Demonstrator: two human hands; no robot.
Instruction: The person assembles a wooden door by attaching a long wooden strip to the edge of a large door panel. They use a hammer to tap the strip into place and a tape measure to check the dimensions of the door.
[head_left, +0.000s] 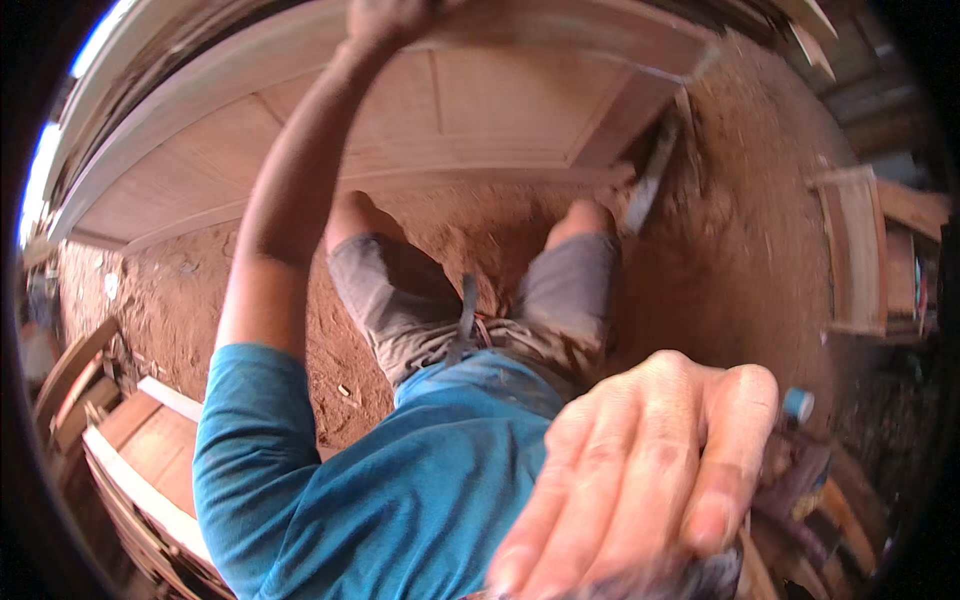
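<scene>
While a wooden panel (410, 125) spans the upper frame, its long axis slanting from left to upper right, the right hand (645, 455), lower right, and left hand (393, 16), top edge, have grips I cannot tell.

blue short-sleeved shirt (420, 500) | grey-brown shorts (385, 285) | dark waist strap (467, 315), probably a belt | 2 bare hands (640, 450)

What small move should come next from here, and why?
I'd probably draw the right hand away from the lens: it looms large at lower right, covering part of the blue shirt and what lies behind. Meanwhile the left arm reaches across the wooden panel; the left hand is cut by the top edge, so its grip can't be judged.
</scene>
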